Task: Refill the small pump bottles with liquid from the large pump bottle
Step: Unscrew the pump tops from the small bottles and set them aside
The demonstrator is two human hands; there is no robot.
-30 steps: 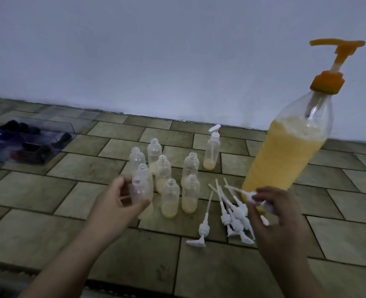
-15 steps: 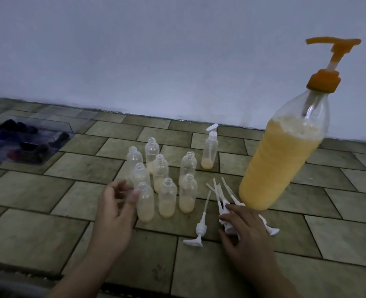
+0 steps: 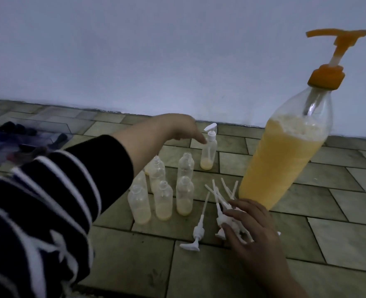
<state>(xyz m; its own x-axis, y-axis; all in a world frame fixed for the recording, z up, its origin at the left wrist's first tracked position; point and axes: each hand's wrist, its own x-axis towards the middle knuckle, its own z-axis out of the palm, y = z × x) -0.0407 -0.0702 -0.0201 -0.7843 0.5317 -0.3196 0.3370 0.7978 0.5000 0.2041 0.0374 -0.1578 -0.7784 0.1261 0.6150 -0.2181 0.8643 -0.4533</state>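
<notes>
The large pump bottle (image 3: 285,151), clear with an orange pump and yellow liquid, stands on the tiled floor at the right. Several small clear bottles (image 3: 162,198) without caps stand in a cluster at the centre, each with a little yellow liquid. One small capped bottle (image 3: 209,151) with a white pump stands behind them. My left hand (image 3: 177,127) stretches over the cluster, its fingertips at the capped bottle's neck. My right hand (image 3: 253,231) rests with spread fingers on a pile of loose white pump heads (image 3: 223,209).
One white pump head (image 3: 196,233) lies apart from the pile, left of my right hand. A clear tray with dark items (image 3: 16,138) sits at the far left. A pale wall runs along the back of the floor.
My left hand has left the front small bottle and reached forward to the capped bottle at the back. My right hand stays on the pump heads.
</notes>
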